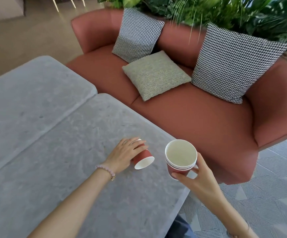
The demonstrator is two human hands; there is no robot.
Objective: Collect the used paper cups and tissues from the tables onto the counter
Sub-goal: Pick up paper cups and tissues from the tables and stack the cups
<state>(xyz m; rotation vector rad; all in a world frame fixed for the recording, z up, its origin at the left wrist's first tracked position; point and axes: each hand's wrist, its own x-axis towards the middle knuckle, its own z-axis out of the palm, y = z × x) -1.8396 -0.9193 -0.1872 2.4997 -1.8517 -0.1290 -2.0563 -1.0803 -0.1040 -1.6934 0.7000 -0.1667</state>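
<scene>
A red paper cup [143, 158] with a white inside lies tilted on the grey stone table [57, 152], its mouth turned toward me. My left hand [124, 153] is wrapped over its upper side. My right hand [193, 179] holds a stack of three nested red paper cups [180, 158] upright from below, just past the table's right edge. The top cup of the stack looks empty. No tissue shows in the view.
A second grey table [27, 93] butts against the first on the left. A terracotta sofa [199, 121] with three cushions stands close behind the tables, green plants [225, 9] behind it. Patterned grey carpet [268, 194] lies to the right.
</scene>
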